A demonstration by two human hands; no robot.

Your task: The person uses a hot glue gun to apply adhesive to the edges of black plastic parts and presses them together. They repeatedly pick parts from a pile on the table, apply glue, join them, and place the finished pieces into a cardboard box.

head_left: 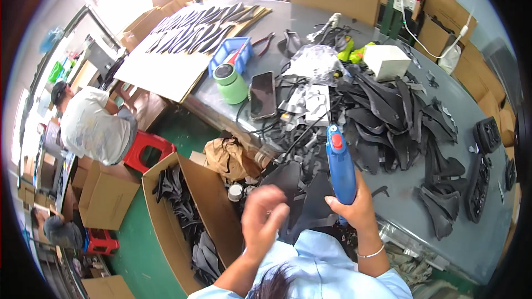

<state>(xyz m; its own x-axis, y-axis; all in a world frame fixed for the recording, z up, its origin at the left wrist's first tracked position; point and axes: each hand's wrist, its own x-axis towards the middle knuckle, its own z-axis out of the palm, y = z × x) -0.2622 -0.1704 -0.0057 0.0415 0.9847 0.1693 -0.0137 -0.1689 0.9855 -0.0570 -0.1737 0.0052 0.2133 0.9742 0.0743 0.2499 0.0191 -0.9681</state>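
My right hand point(359, 204) is closed round a blue corded hand tool point(340, 169) with a red button on its upper side; its working end below is hidden. A dark cord runs from the tool's far end toward the table. To the left, my left hand point(265, 218) is raised, slightly blurred, its thumb apart from loosely curled fingers, with nothing visible in it. Dark flat panels point(313, 199) lie between and beyond my hands. A large heap of black molded plastic parts point(388, 111) spreads over the table just past the tool.
The grey table point(382, 199) also bears a phone point(262, 95), a green bottle point(230, 84), a blue bin point(244, 50), pliers point(264, 43) and a white box point(387, 62). A cardboard box point(219, 210) of black parts stands at left. Two people sit on red stools point(148, 149) further left.
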